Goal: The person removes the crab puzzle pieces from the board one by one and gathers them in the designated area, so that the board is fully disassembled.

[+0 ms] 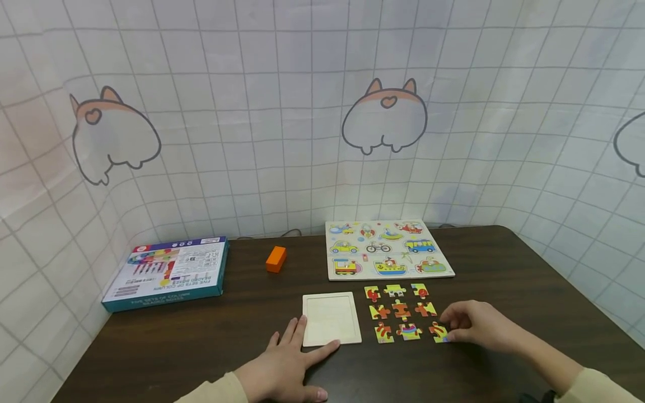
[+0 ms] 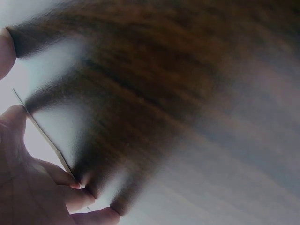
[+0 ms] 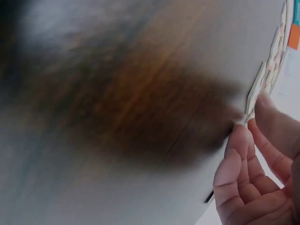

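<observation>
A square wooden puzzle tray (image 1: 331, 322) with a raised border lies flat on the dark table. My left hand (image 1: 284, 364) rests at its lower left corner, fingers spread, with fingertips on the left edge and one digit along the bottom edge. To the right of the tray, colourful jigsaw pieces (image 1: 401, 309) lie in three rows of three. My right hand (image 1: 478, 324) pinches the bottom right puzzle piece (image 1: 437, 332) at its right edge between thumb and finger. In the right wrist view the thumb (image 3: 276, 122) meets that piece's edge, partly hiding it.
A picture board of vehicles (image 1: 388, 250) lies behind the pieces. An orange block (image 1: 276, 259) stands behind the tray. At the far left is a flat teal-edged box (image 1: 168, 274). A white checked curtain (image 1: 282, 129) rises behind the table (image 1: 201, 341).
</observation>
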Available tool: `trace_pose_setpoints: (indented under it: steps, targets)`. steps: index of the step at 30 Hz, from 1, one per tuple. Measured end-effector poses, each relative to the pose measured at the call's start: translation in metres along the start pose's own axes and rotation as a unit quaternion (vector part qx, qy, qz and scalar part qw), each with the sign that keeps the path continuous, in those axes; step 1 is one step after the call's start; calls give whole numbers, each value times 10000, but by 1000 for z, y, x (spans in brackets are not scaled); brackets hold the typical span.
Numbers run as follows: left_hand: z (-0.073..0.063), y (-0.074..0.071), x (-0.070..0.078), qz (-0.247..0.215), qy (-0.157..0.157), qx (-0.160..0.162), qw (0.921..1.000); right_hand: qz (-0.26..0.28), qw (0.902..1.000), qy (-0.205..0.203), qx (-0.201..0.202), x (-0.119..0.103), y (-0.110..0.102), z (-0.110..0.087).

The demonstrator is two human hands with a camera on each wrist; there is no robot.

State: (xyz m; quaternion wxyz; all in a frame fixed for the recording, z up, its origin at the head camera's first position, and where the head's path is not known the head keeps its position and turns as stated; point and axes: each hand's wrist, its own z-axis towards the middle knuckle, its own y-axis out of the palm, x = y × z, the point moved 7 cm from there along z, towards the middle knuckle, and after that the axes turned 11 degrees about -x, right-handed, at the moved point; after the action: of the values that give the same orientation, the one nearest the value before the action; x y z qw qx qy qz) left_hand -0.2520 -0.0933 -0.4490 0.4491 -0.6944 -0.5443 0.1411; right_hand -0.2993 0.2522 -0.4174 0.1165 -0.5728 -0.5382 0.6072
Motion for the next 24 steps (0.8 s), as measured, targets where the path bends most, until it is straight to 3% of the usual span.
trace_pose_setpoints:
  steps: [13, 24]
  targets:
    - [26, 16, -21, -4, 175, 24, 9998, 51, 9999, 91, -9, -1, 5, 3]
    - [30, 19, -24, -68, 194, 16, 9998, 110, 9999, 59, -4, -1, 5, 4]
